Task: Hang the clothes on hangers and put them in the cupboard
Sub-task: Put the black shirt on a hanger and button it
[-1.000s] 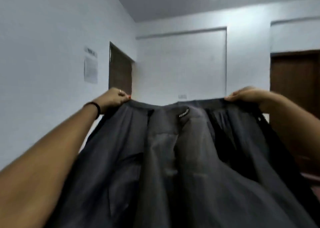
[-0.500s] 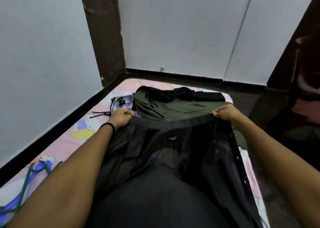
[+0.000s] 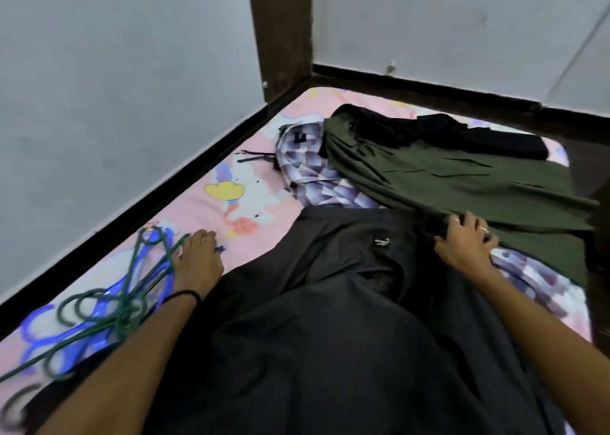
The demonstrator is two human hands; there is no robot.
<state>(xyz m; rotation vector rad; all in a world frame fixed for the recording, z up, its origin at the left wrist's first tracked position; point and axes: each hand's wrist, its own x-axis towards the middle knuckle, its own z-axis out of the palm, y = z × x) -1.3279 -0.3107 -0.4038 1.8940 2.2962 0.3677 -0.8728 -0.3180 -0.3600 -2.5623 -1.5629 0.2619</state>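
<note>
A dark grey shirt (image 3: pixel 330 319) lies spread on the pink cartoon-print mattress (image 3: pixel 251 203), its collar label facing up. My right hand (image 3: pixel 465 240) grips the shirt's collar edge at the right, fingers curled into the fabric. My left hand (image 3: pixel 198 256) is off the shirt and rests at a tangle of green and blue hangers (image 3: pixel 109 302). Its fingertips touch a green hanger arm; whether they close round it is hidden.
Beyond the grey shirt lie a purple checked shirt (image 3: pixel 313 170), an olive green shirt (image 3: pixel 445 177) and a black garment (image 3: pixel 445 134). A thin black hanger (image 3: pixel 254 155) lies by the checked shirt. White walls and a dark wooden post (image 3: pixel 280 31) border the mattress.
The grey shirt came down from held up in the air onto the mattress. My left hand let go of it and moved left to the hangers. My right hand still holds the collar.
</note>
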